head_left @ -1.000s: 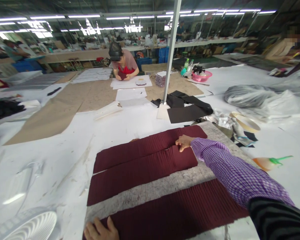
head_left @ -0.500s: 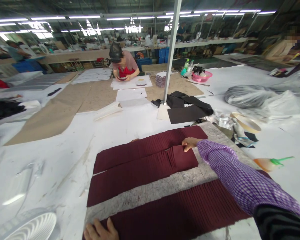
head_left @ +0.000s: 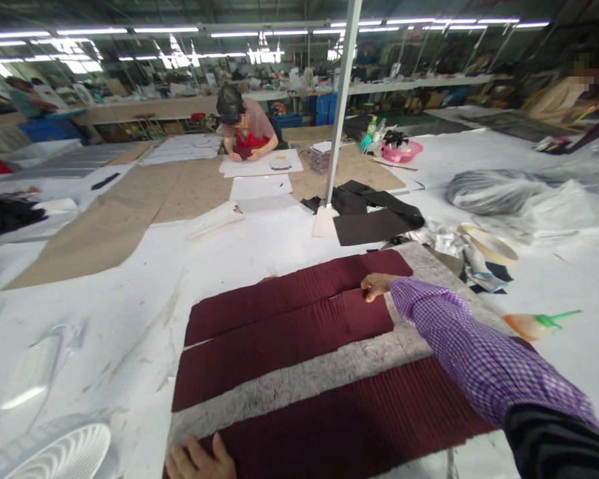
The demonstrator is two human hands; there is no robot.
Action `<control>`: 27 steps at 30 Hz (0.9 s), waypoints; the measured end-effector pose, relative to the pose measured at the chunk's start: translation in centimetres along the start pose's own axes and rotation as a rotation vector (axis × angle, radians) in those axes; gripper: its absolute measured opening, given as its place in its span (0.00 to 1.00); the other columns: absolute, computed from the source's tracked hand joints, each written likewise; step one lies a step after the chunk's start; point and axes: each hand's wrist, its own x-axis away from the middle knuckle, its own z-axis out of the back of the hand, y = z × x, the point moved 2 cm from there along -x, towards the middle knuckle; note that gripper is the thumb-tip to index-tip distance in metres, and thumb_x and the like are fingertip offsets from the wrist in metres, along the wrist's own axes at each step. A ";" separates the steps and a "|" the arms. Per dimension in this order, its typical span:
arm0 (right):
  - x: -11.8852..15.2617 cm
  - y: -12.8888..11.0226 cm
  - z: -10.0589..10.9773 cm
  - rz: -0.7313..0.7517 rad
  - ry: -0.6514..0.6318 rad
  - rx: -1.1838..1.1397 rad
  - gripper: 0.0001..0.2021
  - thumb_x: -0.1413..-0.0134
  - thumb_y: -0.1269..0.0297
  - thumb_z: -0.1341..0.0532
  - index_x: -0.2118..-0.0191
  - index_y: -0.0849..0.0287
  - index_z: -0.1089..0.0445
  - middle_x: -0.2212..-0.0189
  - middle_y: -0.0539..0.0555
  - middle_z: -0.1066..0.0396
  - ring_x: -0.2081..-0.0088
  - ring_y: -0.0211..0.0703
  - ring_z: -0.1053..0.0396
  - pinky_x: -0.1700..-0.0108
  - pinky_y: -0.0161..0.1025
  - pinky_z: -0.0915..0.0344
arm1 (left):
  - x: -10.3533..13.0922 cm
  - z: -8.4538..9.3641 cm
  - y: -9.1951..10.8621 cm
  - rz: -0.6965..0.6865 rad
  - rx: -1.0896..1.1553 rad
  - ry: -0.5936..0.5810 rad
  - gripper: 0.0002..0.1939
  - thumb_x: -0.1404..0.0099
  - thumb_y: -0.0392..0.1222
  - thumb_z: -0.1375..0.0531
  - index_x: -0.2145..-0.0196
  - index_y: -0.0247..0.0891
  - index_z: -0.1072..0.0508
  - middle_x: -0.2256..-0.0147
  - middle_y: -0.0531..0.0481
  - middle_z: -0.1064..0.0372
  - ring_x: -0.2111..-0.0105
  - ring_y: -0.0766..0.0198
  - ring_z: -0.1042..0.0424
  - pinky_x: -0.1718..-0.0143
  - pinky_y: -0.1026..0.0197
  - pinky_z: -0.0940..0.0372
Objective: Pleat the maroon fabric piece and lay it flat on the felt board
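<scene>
Three rows of overlapping dark maroon pieces lie on a grey mottled board (head_left: 304,379). My right hand (head_left: 377,286), in a purple checked sleeve, has curled fingers at the right end of the middle row (head_left: 279,346), by its top edge; its fingertips touch the last piece. Behind it runs the back row (head_left: 289,289). At the lower left, my left hand (head_left: 202,459) rests with fingers apart on the left end of the front row (head_left: 349,419).
A metal pole (head_left: 342,106) rises behind the board beside black sheets (head_left: 374,226). To the right are a tape roll (head_left: 489,243) and an orange bottle with a green nozzle (head_left: 534,326). A white fan (head_left: 70,452) is lower left. Across the table a person (head_left: 249,126) leans over papers.
The view has shifted very slightly. Both of my hands keep their places on the maroon rows. The person across the table has lowered the hands a little.
</scene>
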 end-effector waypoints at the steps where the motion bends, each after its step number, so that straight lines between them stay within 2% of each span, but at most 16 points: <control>1: 0.1 0.0 0.0 -0.006 -0.020 0.013 0.12 0.41 0.59 0.39 0.58 0.63 0.29 0.60 0.53 0.28 0.60 0.44 0.28 0.57 0.46 0.30 | 0.0 0.1 0.0 0.003 0.002 -0.003 0.31 0.37 0.52 0.48 0.41 0.31 0.41 0.45 0.27 0.37 0.44 0.37 0.38 0.48 0.34 0.43; 4: 0.6 -0.2 -0.3 -0.041 -0.029 0.046 0.12 0.41 0.59 0.39 0.56 0.62 0.30 0.59 0.53 0.28 0.59 0.45 0.29 0.56 0.47 0.31 | -0.2 0.5 0.2 0.015 0.011 -0.023 0.31 0.36 0.52 0.48 0.41 0.31 0.41 0.45 0.26 0.37 0.44 0.37 0.38 0.47 0.33 0.44; 12: 2.2 -0.2 -2.2 -0.116 0.069 -0.042 0.12 0.41 0.58 0.40 0.56 0.61 0.30 0.57 0.54 0.29 0.57 0.46 0.30 0.55 0.47 0.32 | -0.5 1.2 0.5 0.052 0.080 -0.082 0.30 0.38 0.51 0.46 0.42 0.31 0.39 0.43 0.24 0.39 0.43 0.35 0.40 0.47 0.31 0.46; 20: 4.6 0.6 -2.9 -0.039 0.132 -0.282 0.14 0.40 0.60 0.40 0.51 0.61 0.32 0.54 0.55 0.30 0.55 0.46 0.30 0.53 0.49 0.32 | -0.6 1.4 0.4 0.088 0.183 -0.078 0.29 0.40 0.49 0.44 0.43 0.33 0.38 0.42 0.25 0.40 0.41 0.35 0.42 0.47 0.29 0.48; 27: 4.0 0.3 -4.5 -0.099 0.207 -0.320 0.12 0.40 0.60 0.40 0.58 0.63 0.30 0.59 0.53 0.28 0.59 0.45 0.29 0.56 0.46 0.31 | -0.6 1.3 0.5 0.058 0.104 -0.071 0.30 0.39 0.50 0.45 0.42 0.30 0.38 0.44 0.24 0.39 0.42 0.35 0.40 0.47 0.31 0.46</control>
